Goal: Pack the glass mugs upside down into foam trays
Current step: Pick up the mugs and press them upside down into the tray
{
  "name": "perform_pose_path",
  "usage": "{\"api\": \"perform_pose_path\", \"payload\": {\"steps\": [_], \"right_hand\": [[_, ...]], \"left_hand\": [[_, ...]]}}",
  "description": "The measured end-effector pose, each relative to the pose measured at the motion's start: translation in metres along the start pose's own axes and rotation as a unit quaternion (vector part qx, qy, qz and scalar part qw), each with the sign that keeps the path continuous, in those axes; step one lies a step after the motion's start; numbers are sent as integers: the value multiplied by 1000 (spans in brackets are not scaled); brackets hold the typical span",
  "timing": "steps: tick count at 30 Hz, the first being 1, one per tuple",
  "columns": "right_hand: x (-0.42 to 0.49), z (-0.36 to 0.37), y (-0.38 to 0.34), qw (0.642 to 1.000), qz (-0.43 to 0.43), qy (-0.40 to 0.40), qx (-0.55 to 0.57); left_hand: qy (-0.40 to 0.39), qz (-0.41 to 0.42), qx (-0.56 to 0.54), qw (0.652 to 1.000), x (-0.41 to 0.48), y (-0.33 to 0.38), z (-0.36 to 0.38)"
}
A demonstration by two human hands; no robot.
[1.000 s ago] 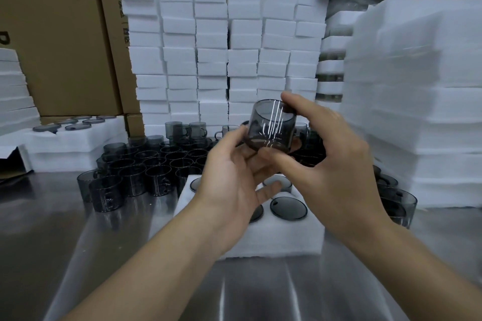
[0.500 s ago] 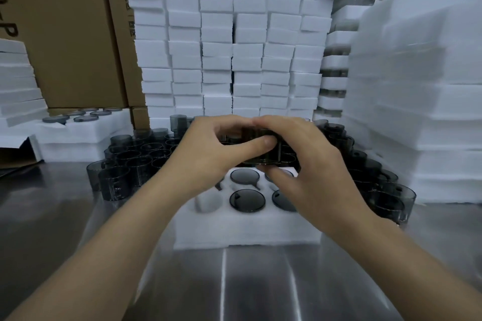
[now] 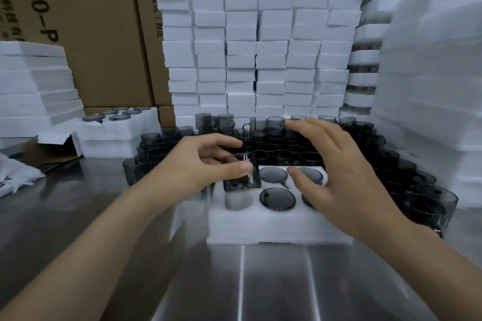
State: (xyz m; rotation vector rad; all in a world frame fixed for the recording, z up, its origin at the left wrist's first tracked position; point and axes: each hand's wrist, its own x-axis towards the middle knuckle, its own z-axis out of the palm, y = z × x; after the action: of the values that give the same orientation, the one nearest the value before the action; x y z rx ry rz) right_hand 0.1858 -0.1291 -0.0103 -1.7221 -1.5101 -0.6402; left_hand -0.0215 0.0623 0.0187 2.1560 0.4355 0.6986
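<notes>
Both bare forearms reach in from the bottom corners and converge toward the middle. The left grip (image 3: pixel 206 161) curls round a glass mug (image 3: pixel 242 184), with the thumb across its near side and the fingers over its far side. The right grip (image 3: pixel 339 172) hovers just beside it, palm down, fingers (image 3: pixel 313 129) spread and nearly straight, holding nothing, thumb pointing left.

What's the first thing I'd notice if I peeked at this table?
Probably the two hands in the middle: the left hand grips a smoky glass mug over the left side of a white foam tray, while the right hand hovers open beside it. Behind them stands a crowd of dark mugs, and behind those a tall wall of white foam blocks.
</notes>
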Motion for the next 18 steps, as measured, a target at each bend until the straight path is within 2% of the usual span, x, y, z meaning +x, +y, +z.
{"api": "perform_pose_path", "payload": {"steps": [3,8,18], "right_hand": [[-2,0,2,1000,8,-3,1],[-1,-1,5,1000,21,-5,-4],[-2,1,3,999,35,-17,2]], "left_hand": [[-22,0,53,998,-2,-1,-1],[-32,7,68,997,-2,-3,-9],[-68,44,179,980,-4,-3,-4]]}}
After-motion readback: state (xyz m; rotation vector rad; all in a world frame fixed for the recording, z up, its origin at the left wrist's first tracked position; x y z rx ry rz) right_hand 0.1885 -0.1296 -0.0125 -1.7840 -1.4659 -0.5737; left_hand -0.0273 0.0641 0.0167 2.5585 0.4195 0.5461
